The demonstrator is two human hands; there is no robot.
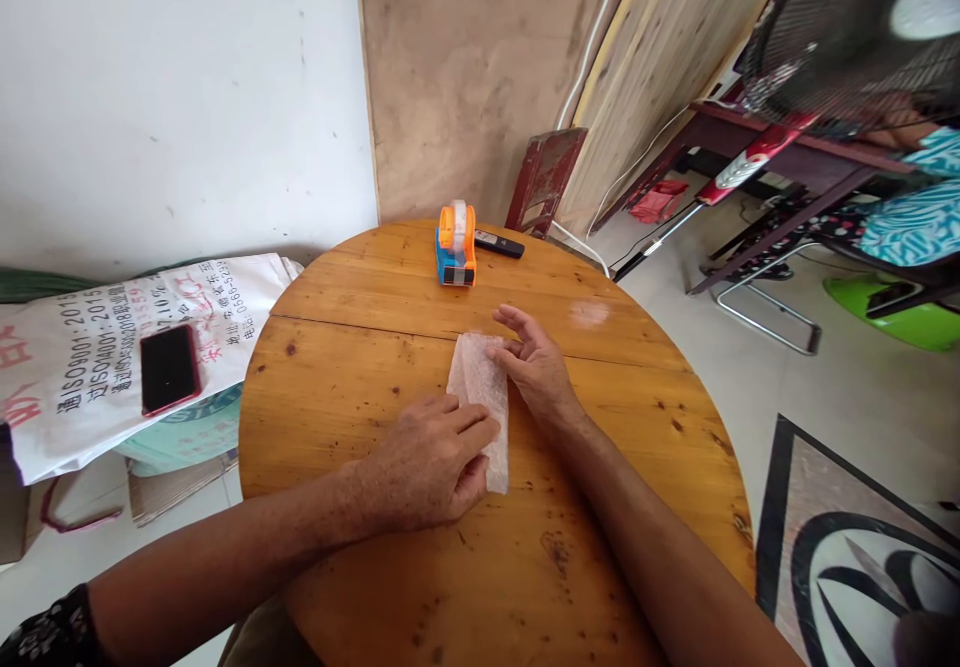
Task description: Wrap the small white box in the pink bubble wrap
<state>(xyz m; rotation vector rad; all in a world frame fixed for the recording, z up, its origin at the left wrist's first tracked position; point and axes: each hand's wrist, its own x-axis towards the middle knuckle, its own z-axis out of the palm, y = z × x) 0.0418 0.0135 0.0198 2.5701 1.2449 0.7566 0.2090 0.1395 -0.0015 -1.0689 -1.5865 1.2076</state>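
Whitish wrap (477,372) against half-curled hands (431,457) (541,372)

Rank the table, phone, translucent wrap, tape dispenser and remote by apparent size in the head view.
1. Table
2. Translucent wrap, though partly covered
3. Phone
4. Tape dispenser
5. Remote

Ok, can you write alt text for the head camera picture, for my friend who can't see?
A person's left hand and right hand are at a pale, wrinkly packet on a round wooden table. Beyond them are an orange-and-blue tape dispenser and a black remote. Off to the left, a phone lies on a printed white sack.
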